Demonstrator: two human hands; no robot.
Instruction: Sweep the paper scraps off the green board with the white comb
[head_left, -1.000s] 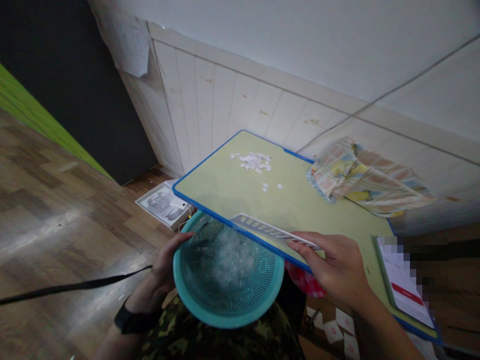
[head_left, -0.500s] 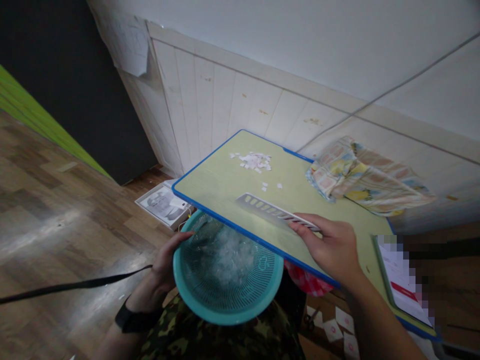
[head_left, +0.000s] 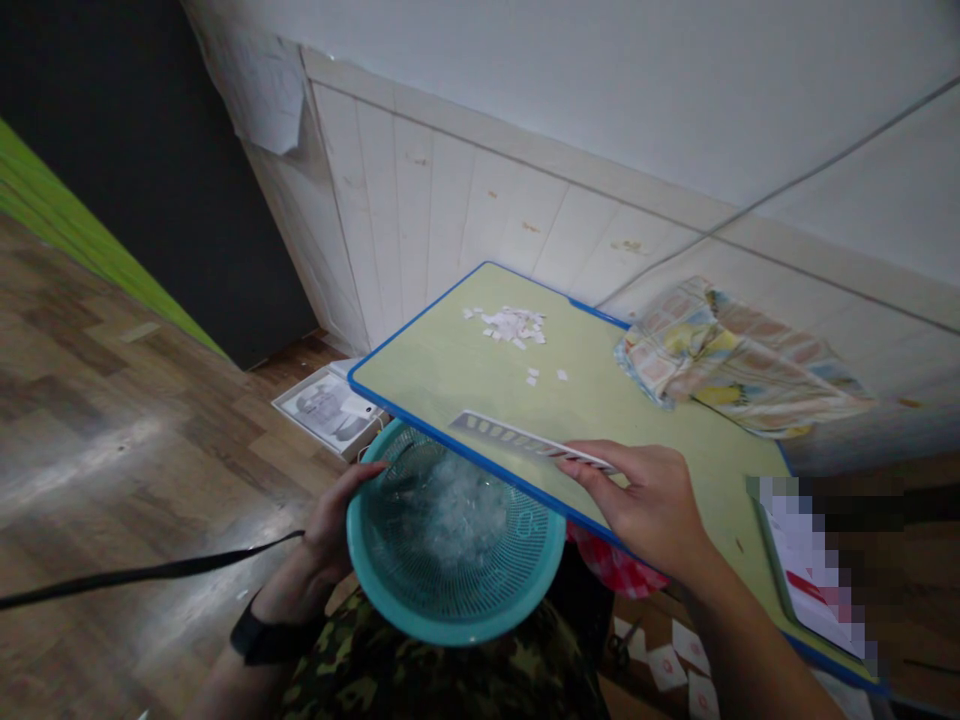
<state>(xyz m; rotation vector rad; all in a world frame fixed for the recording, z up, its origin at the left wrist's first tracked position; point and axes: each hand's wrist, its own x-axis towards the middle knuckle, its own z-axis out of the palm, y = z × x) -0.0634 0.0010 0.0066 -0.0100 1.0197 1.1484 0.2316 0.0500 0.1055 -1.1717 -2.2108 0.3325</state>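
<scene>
My left hand [head_left: 337, 520] is closed on the left rim of a teal plastic colander [head_left: 457, 630], thumb over the edge. Clear, crumpled-looking bits [head_left: 461, 510] lie inside it; their kind cannot be made out. In my right hand [head_left: 649, 490] is a long, flat white slotted strip [head_left: 517, 438], held by one end and tilted low over the tabletop. The strip lies close to the front edge of the yellow-green table [head_left: 420, 360] with blue edging. Farther back on that table is a pile of small white paper pieces [head_left: 514, 325], with a few loose pieces nearer.
A patterned cloth [head_left: 727, 350] lies at the table's back right, with a tablet-like device [head_left: 814, 570] at its right end. An open white box [head_left: 330, 408] is on the floor at left. Scissors [head_left: 621, 645] and printed cards [head_left: 667, 668] show below the table.
My right hand has drawn the strip toward the table's front edge and slightly left. My left hand and the colander stay nearly where they were.
</scene>
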